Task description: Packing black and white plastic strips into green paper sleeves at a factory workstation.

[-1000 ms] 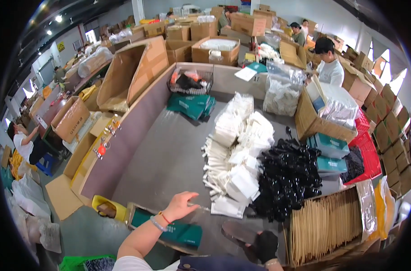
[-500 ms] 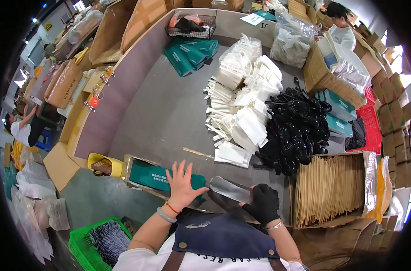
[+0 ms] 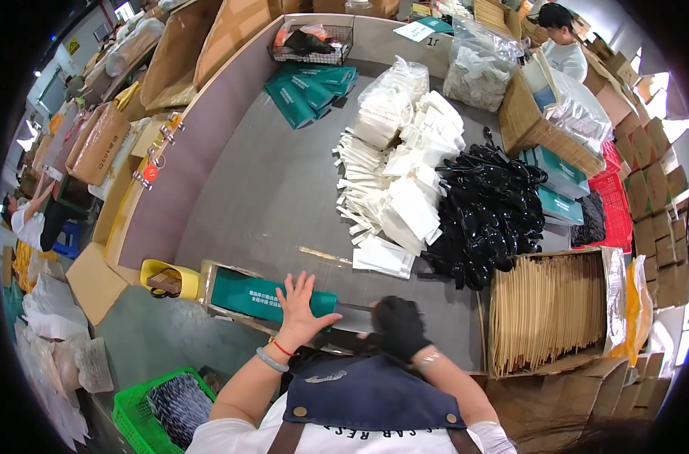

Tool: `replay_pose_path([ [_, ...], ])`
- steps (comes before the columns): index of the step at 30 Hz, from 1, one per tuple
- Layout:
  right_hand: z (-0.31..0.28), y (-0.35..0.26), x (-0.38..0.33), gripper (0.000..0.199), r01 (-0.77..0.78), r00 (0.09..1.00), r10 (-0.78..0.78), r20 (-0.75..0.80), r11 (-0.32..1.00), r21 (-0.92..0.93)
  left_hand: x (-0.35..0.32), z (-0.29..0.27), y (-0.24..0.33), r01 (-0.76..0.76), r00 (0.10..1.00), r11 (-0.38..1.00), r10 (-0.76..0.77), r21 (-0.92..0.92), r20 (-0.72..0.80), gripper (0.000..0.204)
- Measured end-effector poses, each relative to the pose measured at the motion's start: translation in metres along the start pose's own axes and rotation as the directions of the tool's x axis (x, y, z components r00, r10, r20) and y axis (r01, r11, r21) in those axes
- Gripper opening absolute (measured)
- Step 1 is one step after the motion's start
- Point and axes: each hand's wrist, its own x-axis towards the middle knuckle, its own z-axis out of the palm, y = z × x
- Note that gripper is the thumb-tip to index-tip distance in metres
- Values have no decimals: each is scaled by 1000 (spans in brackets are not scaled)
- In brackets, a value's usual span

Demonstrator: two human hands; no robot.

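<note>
My left hand (image 3: 303,306), bare with spread fingers, presses flat on the right part of a teal printed packet (image 3: 246,293) lying in a shallow cardboard box. My right hand (image 3: 399,327), in a black fingerless glove and smeared by motion, is closed on a shiny silvery trough-shaped piece (image 3: 352,318). That piece's far end meets the packet's right end, by my left thumb. Whether it is metal or clear plastic, I cannot tell, and its gripped end is hidden under the glove.
White paper-wrapped packets (image 3: 397,189) and black plastic gloves or spoons, kind unclear (image 3: 488,216), heap mid-table. Thin wooden sticks (image 3: 545,314) fill a box at right. More teal packets (image 3: 310,91) lie at the back by a wire basket (image 3: 314,47). A co-worker (image 3: 564,45) stands far right.
My right hand has moved left with the shiny piece, whose far end now lies at the teal packet's right end. My left hand stays spread on the packet.
</note>
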Motion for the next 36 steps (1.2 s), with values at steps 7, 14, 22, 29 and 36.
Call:
replay_pose_path([
  [7,-4,11,54,54,-119,992,116,-51,990,-73,74,-14,26,-252,955,968,251,-16,156,70],
  [14,22,58,55,50,-212,977,205,-58,898,-385,163,34,20,-595,802,784,594,176,64,52],
  [22,-10,46,18,46,-377,925,369,-96,922,-92,112,-7,7,-580,815,785,552,220,178,46],
  [29,-53,96,-60,27,-427,658,483,-577,871,242,135,-1,-21,-525,839,828,543,198,-44,24],
  [36,-118,189,-205,29,-905,282,612,-739,426,7,143,-7,-15,-566,823,801,564,194,71,6],
])
